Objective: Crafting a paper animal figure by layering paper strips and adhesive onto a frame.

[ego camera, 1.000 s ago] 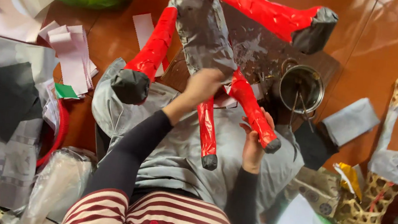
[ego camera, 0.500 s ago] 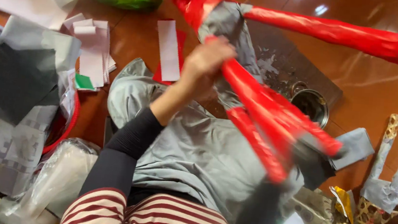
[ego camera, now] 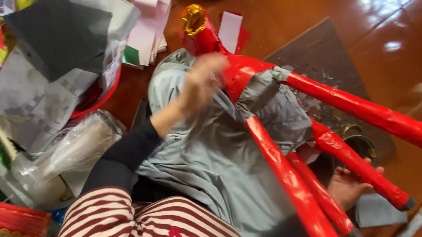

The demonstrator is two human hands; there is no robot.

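Over the lap, a paper animal figure (ego camera: 273, 108) with red legs lies tilted on a grey cloth (ego camera: 207, 159). The right hand (ego camera: 350, 184) grips one red leg (ego camera: 359, 167) from beneath; the blurred left hand (ego camera: 201, 84) presses on its neck. Beyond, paper strips (ego camera: 145, 21) lie on the wooden floor (ego camera: 381, 37).

Bright daylight, floor (ego camera: 380, 42) glare, motion blur.
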